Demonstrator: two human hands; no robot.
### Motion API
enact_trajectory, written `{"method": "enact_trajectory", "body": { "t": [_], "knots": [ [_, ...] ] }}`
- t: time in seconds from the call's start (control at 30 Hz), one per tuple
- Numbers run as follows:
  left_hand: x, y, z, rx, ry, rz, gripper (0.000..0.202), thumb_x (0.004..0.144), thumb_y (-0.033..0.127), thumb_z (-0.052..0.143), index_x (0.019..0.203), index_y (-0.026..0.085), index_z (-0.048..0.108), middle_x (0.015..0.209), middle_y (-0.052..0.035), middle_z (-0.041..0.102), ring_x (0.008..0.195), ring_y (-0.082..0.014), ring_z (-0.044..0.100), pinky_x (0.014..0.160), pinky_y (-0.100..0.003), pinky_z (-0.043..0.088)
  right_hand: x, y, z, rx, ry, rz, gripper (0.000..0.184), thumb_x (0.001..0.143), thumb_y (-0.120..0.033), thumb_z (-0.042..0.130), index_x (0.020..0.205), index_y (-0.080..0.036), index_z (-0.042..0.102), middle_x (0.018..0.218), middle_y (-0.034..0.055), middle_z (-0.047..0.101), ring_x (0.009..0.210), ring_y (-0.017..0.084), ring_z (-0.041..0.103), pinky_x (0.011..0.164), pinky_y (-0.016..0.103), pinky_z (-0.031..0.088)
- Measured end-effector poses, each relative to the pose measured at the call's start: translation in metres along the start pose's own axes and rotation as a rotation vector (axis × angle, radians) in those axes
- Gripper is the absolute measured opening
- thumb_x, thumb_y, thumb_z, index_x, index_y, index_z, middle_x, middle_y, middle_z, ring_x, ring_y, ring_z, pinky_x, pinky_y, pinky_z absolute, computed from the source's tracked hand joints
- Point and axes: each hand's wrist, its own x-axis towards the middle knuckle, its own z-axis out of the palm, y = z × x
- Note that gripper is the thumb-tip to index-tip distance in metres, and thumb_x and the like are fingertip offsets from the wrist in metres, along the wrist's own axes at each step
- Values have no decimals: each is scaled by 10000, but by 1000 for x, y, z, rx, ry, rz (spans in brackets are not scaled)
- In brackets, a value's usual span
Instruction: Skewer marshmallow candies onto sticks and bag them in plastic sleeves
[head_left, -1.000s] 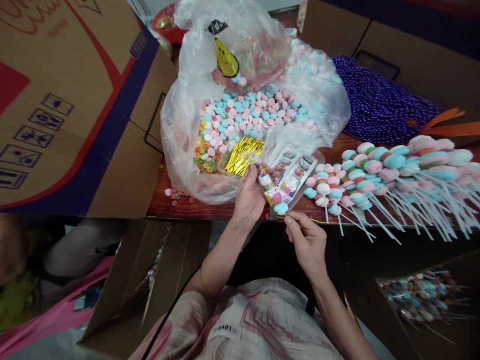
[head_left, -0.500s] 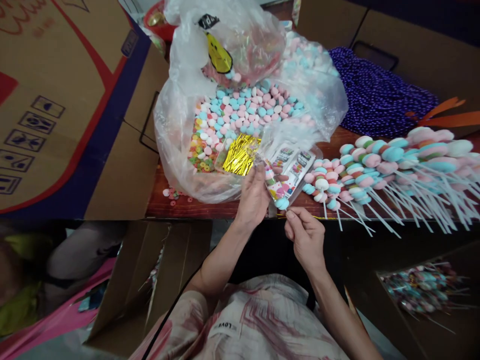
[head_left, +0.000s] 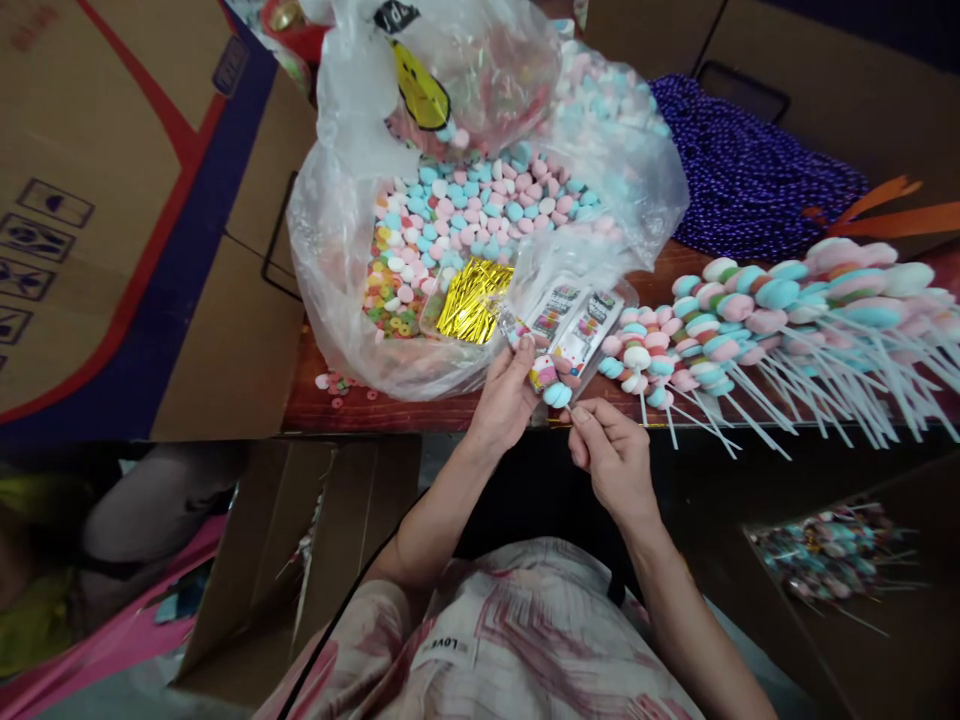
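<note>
My left hand (head_left: pixel 504 402) is closed around a marshmallow candy skewer (head_left: pixel 556 395), which sits in a small clear printed wrapper. The blue marshmallow at the skewer's lower end shows near the wrapper's mouth. My right hand (head_left: pixel 611 450) pinches the white stick just below it with thumb and fingertips. Right behind my left hand lies a stack of clear printed wrappers (head_left: pixel 581 325) in a shallow clear tray. Beside that, gold twist ties (head_left: pixel 474 300) fill another small tray. To the right is a pile of unwrapped candy skewers (head_left: pixel 724 330), sticks pointing towards me.
A large plastic bag (head_left: pixel 322 250) holds loose pink, blue and white marshmallows (head_left: pixel 517 195) and ring candies. Purple cord (head_left: pixel 750 170) lies at the back right. A big cardboard box (head_left: pixel 112 220) stands left. Below the table, a carton (head_left: pixel 900 650) holds wrapped skewers (head_left: pixel 832 550).
The camera view has shifted slightly, so the table contents appear a little further up and left. Both hands keep their hold on the wrapped skewer and its stick.
</note>
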Motion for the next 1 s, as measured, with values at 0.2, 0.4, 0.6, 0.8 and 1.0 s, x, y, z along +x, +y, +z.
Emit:
{"method": "enact_trajectory", "body": {
  "t": [0.2, 0.4, 0.6, 0.8, 1.0],
  "knots": [
    [0, -4, 2, -36, 45, 16, 291, 925, 460, 673, 949, 180, 594, 736, -15, 721, 827, -181, 764, 779, -282, 593, -1, -4, 9, -69, 60, -50, 241, 984, -338, 544, 810, -191, 620, 483, -82, 472, 419, 69, 399, 454, 209, 330],
    [-3, -8, 5, -89, 85, 13, 234, 947, 418, 652, 939, 189, 609, 817, -15, 729, 942, -175, 755, 911, -312, 575, -4, 5, 16, -271, 151, -185, 143, 979, -298, 559, 933, -206, 658, 572, -59, 544, 463, 86, 470, 484, 217, 402],
    [-7, -10, 7, -132, 111, 58, 207, 957, 404, 644, 951, 200, 605, 858, -7, 720, 1074, -183, 729, 1009, -334, 535, 0, 11, 21, -467, 240, -425, 172, 965, -223, 550, 1007, -199, 715, 815, 46, 730, 635, 137, 643, 665, 265, 533],
    [-7, -14, 7, -189, 92, 117, 140, 1001, 363, 576, 988, 224, 581, 966, -3, 722, 1184, -189, 695, 1011, -318, 529, -4, 11, 24, -264, 234, -236, 304, 982, -285, 558, 1257, -210, 664, 730, -13, 683, 565, 114, 600, 598, 254, 531],
    [-9, -14, 8, -169, 121, 113, 158, 1007, 404, 558, 1057, 258, 596, 1069, 4, 713, 1220, -178, 676, 1014, -306, 525, -8, 12, 30, -332, 273, -390, 280, 952, -261, 589, 1176, -228, 755, 974, 78, 787, 810, 202, 747, 771, 339, 621]
  ]
}}
